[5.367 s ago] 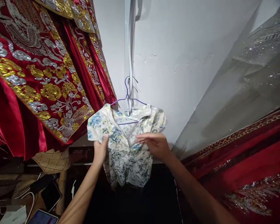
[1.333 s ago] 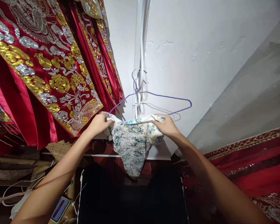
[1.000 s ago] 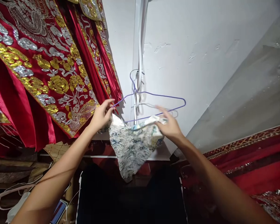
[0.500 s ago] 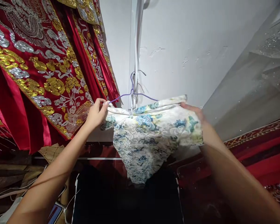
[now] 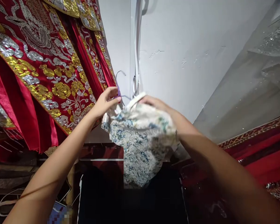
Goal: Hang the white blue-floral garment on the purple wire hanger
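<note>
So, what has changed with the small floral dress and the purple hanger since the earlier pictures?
The purple hanger has come off the white strap; the left hand now pinches it at the neck, hook free, shifted left. The right hand has bunched the floral garment over the hanger and grips its top. The red embroidered robes and wall stayed unchanged.

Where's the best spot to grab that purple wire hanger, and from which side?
Probably at the neck just under the hook, coming from the left, where the left hand already pinches the purple hanger. Only that part shows: the floral garment, bunched under the right hand, hides its arms.
</note>
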Demonstrator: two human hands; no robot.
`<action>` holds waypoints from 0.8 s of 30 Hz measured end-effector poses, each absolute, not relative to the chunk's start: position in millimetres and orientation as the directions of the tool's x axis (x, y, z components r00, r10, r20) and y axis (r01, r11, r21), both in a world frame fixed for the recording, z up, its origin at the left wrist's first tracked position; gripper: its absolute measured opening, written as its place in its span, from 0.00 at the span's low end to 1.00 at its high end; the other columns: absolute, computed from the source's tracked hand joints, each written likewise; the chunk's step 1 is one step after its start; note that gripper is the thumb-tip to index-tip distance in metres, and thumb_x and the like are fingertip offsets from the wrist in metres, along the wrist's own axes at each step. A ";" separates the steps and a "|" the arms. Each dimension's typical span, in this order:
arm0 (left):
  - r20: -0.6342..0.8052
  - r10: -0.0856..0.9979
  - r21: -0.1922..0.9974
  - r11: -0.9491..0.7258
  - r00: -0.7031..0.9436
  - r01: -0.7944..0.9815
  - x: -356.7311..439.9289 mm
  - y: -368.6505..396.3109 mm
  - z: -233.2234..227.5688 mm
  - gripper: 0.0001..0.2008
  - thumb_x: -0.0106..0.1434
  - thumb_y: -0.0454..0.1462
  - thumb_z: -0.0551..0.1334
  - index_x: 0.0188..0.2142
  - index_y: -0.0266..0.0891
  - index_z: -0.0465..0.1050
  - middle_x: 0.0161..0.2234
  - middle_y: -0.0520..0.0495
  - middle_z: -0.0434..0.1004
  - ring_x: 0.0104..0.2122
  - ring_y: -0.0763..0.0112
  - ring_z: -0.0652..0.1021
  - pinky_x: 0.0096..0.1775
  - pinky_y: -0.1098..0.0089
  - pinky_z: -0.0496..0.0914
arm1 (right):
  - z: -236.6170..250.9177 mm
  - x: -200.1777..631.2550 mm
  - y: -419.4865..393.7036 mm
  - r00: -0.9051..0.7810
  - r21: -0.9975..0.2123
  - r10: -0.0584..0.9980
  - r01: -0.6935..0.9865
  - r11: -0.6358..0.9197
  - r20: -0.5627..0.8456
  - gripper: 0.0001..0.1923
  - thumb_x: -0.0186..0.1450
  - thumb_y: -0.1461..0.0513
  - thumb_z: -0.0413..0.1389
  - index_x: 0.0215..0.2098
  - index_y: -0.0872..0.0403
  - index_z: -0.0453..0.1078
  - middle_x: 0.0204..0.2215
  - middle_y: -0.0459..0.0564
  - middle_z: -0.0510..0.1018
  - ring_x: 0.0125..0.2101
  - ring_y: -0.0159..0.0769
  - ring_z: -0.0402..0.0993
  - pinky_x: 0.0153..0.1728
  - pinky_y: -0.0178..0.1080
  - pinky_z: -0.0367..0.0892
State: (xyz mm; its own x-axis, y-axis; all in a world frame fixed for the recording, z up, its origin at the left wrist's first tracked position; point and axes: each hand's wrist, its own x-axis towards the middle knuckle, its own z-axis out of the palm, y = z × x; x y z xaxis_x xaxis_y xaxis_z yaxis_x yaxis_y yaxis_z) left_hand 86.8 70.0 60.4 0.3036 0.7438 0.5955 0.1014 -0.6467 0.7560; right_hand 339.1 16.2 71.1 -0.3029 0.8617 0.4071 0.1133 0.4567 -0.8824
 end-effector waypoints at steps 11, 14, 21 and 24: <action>0.268 0.913 0.786 -0.024 0.306 -0.617 116.2 -3.3 43.8 0.35 0.73 0.55 0.48 0.14 0.39 0.49 0.11 0.59 0.41 0.12 0.81 0.50 0.20 0.76 0.59 | -17.0 338.3 3.0 -0.615 -0.193 0.650 0.643 0.741 0.446 0.50 0.62 0.56 0.62 0.74 0.54 0.39 0.73 0.62 0.46 0.72 0.55 0.42 0.68 0.59 0.48; 0.251 0.876 0.775 0.073 0.412 -0.628 124.6 -19.7 62.1 0.36 0.74 0.55 0.42 0.13 0.39 0.50 0.11 0.59 0.41 0.10 0.81 0.50 0.17 0.76 0.57 | -29.7 334.6 9.6 -0.660 -0.086 0.554 0.601 0.795 0.508 0.59 0.56 0.57 0.66 0.74 0.52 0.33 0.72 0.62 0.46 0.72 0.58 0.38 0.68 0.63 0.41; 0.371 0.874 0.732 -0.068 0.313 -0.678 115.7 -16.3 69.1 0.31 0.72 0.58 0.47 0.48 0.36 0.75 0.39 0.41 0.82 0.41 0.63 0.83 0.47 0.62 0.76 | -11.0 356.2 -5.5 -0.459 -0.081 0.518 0.687 0.722 0.721 0.41 0.53 0.59 0.62 0.64 0.51 0.58 0.48 0.57 0.69 0.49 0.54 0.65 0.52 0.55 0.66; 0.301 0.914 0.737 -0.042 0.271 -0.675 91.1 -6.0 42.5 0.35 0.70 0.60 0.46 0.58 0.38 0.70 0.57 0.38 0.75 0.59 0.52 0.74 0.59 0.52 0.69 | 2.4 383.7 -7.8 -0.247 -0.113 0.547 0.834 0.541 0.800 0.40 0.54 0.59 0.61 0.64 0.52 0.59 0.47 0.57 0.67 0.49 0.55 0.63 0.50 0.55 0.65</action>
State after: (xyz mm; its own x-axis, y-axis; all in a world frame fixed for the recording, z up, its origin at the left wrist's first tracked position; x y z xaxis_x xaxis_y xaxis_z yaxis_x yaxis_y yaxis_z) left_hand 91.1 -6.0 42.5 0.2714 0.9143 0.3007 -0.6746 -0.0422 0.7370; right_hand 383.7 -7.8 2.4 -0.2465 0.5473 0.7998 0.8335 0.5408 -0.1131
